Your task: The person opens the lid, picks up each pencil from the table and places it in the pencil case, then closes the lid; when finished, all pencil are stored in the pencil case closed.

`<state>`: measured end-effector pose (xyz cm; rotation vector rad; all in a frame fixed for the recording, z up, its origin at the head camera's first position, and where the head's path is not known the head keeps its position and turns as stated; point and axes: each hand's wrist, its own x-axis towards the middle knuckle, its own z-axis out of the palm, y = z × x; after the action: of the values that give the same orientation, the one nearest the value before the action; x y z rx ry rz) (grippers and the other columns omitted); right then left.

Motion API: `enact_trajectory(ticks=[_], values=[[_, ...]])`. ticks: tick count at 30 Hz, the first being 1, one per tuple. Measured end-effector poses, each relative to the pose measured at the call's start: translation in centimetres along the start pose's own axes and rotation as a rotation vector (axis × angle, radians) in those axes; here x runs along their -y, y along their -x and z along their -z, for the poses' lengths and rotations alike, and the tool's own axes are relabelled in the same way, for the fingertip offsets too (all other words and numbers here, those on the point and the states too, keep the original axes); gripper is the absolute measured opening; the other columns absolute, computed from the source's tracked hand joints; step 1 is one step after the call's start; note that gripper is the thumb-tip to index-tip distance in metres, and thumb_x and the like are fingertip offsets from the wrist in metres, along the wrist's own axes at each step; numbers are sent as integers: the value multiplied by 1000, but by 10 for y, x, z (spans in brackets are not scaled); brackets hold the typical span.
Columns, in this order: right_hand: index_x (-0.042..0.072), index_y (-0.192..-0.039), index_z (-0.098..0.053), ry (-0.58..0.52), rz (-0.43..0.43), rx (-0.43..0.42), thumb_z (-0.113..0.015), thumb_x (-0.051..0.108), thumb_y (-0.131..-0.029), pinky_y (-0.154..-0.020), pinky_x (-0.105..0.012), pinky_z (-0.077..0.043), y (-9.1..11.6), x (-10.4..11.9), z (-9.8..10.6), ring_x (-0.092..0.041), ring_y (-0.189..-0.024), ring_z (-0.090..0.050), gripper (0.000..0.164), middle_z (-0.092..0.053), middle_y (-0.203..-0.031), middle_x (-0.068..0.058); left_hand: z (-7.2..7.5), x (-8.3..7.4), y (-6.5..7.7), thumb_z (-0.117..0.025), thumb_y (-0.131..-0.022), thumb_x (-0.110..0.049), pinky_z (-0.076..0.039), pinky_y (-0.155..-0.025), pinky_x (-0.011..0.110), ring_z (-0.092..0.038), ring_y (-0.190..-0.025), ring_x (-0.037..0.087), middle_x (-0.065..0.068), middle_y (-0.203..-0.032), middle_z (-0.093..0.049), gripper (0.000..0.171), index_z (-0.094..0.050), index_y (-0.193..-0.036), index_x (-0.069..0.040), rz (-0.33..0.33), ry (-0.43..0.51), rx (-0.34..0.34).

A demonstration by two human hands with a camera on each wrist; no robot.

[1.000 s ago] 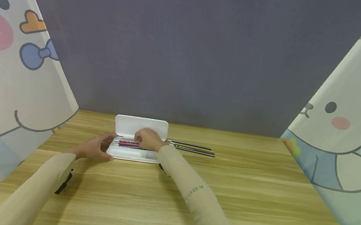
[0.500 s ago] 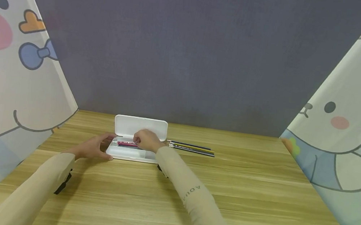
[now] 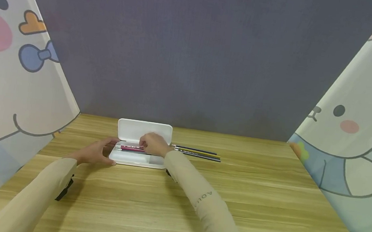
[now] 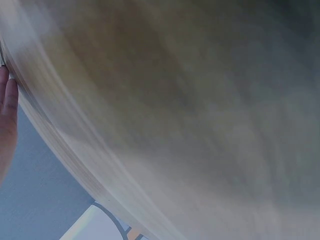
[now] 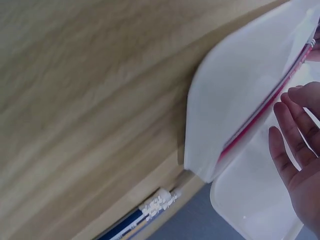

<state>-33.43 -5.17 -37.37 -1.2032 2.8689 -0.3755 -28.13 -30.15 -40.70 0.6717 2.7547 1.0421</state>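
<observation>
Head view: pencil case [image 3: 131,158] rests on wooden table [image 3: 283,189] before grey wall [image 3: 178,55].

On my head feed, the pencil case [image 3: 131,158] sits left of centre, near the far edge of the surface [image 3: 136,208], its lid [image 3: 129,130] standing at the back. I see a few pencils [image 3: 130,148] lying lengthwise in its rear part. The left hand [image 3: 96,151] is at the case's left end; the right hand [image 3: 153,144] is over its rear right part, before the lid. Loose pencils [image 3: 200,154] lie on the surface just right of the case. Behind everything I have a partition [image 3: 191,56].
</observation>
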Motion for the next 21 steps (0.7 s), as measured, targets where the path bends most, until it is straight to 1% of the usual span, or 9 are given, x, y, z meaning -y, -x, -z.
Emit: enact_trajectory(ticks=[4,10,15,21], values=[[15,-93,-69,6,15,5,-63,7,-80,-74,-16,-47,5,-2,7,-6,-85,-59,17,-68,-91,5,0,0,0,-79,-69,-26,-35,-99,60,-44,-119,45,27,-128,-47,84,-33,-133,2,-6,-5,4],[15,-94,-68,-3,34,14,-62,7,-79,-70,-17,-46,15,-10,15,-7,-83,-58,18,-67,-90,5,-2,1,-2,-79,-69,-26,-33,-100,61,-43,-120,45,27,-129,-47,83,-34,-133,1,-5,-2,-3],[14,-91,-69,4,49,13,-62,9,-80,-66,-16,-45,30,-19,22,-7,-79,-57,14,-67,-86,4,-3,3,-3,-80,-68,-26,-33,-100,61,-42,-120,45,26,-129,-48,83,-34,-133,-1,1,3,-6],[12,-89,-68,25,50,-1,-64,11,-81,-65,-18,-45,50,-36,24,-9,-75,-55,9,-65,-83,2,-1,3,-1,-80,-68,-25,-33,-99,61,-43,-120,46,27,-128,-47,83,-34,-132,1,-17,7,-5]])
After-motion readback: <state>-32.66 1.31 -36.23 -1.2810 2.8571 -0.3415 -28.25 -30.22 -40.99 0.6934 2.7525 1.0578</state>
